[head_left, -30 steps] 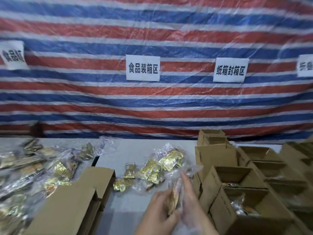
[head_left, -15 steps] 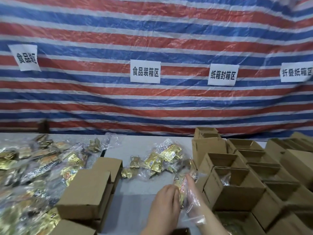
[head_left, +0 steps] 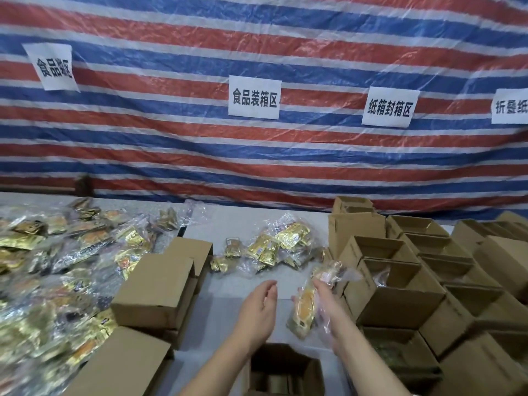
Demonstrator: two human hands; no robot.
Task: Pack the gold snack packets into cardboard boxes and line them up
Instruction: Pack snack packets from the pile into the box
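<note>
Right hand (head_left: 328, 307): raised above the surface, fingers curled round a gold snack packet (head_left: 304, 310) in crinkled clear wrap, held on edge with an orange patch facing left. Left hand (head_left: 261, 307): just beside the packet but apart from it, fingers relaxed and slightly bent, holding nothing. Below both wrists, at the near edge, stands an open cardboard box (head_left: 285, 370) with gold visible inside.

Surface (head_left: 248, 281): pale grey-white, bare between the hands and a small cluster of gold packets (head_left: 271, 247) lying in loose clear plastic. To the left, a large heap of packets (head_left: 57, 267) in clear bags covers the surface, gold foil mixed with orange and dark print. Closed boxes (head_left: 157, 290) sit in front of this heap, one stacked partly on another, with a further closed box nearer the viewer. To the right, open boxes (head_left: 400, 287) stand touching in rows running away from the viewer; the box nearest the right hand shows clear wrap inside, and a nearer one shows dark greenish contents that cannot be identified.

Room: a striped tarpaulin (head_left: 257, 167) in red, blue and white hangs behind the surface as a backdrop. Four white paper signs (head_left: 254, 97) with black Chinese characters are fixed to it, the rightmost cut off by the picture's edge.
</note>
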